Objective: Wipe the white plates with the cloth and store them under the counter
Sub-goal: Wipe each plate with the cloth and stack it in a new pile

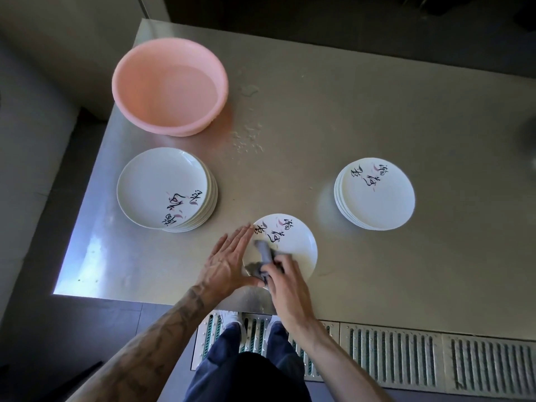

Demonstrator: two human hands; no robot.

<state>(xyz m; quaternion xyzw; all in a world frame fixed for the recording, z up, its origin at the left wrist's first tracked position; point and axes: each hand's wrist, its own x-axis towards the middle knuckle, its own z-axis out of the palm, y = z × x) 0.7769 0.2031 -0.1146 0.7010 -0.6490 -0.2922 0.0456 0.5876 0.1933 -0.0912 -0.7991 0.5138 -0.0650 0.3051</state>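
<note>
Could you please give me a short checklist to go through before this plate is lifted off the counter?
1. Left hand steadies the plate: ok, flat fingers on its left rim.
2. Right hand has the cloth: ok, gripped and pressed on the plate.
3. Plate wiped all over: cannot tell, the cloth and hands cover its near part.
4. Plate fully on the counter: ok, though close to the front edge.
5. Top of the right stack free: ok, nothing lies on it.
6. Counter dry: not ok, drops lie beside the basin.
</note>
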